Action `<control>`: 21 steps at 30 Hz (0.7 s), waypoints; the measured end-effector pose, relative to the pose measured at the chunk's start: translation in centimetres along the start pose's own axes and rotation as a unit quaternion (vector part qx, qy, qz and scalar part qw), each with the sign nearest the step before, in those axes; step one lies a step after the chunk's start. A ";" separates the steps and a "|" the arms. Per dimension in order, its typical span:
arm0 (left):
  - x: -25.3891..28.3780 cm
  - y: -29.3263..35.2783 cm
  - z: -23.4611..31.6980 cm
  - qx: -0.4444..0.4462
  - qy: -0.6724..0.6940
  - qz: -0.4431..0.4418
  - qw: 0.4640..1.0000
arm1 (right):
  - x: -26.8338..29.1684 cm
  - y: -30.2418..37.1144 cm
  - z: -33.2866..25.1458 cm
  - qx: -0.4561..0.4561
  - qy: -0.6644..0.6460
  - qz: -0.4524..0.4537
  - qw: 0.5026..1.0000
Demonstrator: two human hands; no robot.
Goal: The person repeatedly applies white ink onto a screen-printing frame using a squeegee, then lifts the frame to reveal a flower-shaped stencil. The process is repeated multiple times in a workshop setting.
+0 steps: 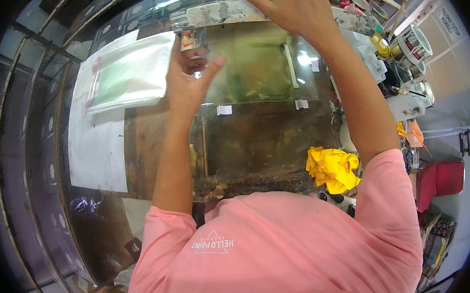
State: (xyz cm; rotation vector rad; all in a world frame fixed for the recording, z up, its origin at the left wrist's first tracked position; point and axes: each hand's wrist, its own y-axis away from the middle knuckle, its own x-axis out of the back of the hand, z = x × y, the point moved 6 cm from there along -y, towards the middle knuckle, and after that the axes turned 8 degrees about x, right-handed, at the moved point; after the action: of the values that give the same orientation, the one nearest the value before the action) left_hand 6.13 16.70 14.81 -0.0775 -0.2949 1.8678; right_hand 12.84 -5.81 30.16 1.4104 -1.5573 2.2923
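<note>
My left hand [189,79] is open, its thumb held apart, at the right edge of a stack of shiny clear plastic sheets or bags [131,72]. Some of its fingers are partly hidden; a small dark and orange patterned piece [192,39] shows just beyond them. My right hand [298,3] reaches to the far edge, over a paint-stained pale bar [215,14]. Its thumb stretches left, while the other fingers are cut off by the picture's top, so its grip cannot be seen. Between my arms lies a glossy, greenish see-through panel [256,63].
White paper [96,150] lies under the plastic stack on the stained brown table [262,144]. Small white tabs [224,110] sit along the panel's near edge. A crumpled yellow cloth [333,169] is near my right elbow. Cans [416,44] crowd the right side; a red chair [448,178] stands beyond.
</note>
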 end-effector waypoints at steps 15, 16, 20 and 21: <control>-13.8 12.8 -10.4 -0.148 -0.491 -0.210 0.832 | -0.1 1.0 -0.6 0.007 0.001 0.006 1.000; -13.9 12.9 -10.9 -0.150 -0.479 -0.211 0.839 | -0.1 0.8 -0.5 0.006 -0.004 0.003 1.000; -13.8 12.9 -11.2 -0.122 -0.495 -0.234 0.828 | 0.0 0.3 -0.4 -0.004 -0.012 0.008 1.000; -13.8 12.9 -10.9 -0.127 -0.492 -0.232 0.829 | 0.1 0.2 -0.3 -0.006 -0.008 0.012 1.000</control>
State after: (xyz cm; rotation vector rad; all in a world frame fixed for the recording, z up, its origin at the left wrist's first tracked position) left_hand 0.65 1.79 -0.18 0.7442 -1.1611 1.2226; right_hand 12.47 -5.71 30.07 1.4179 -1.5980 2.2880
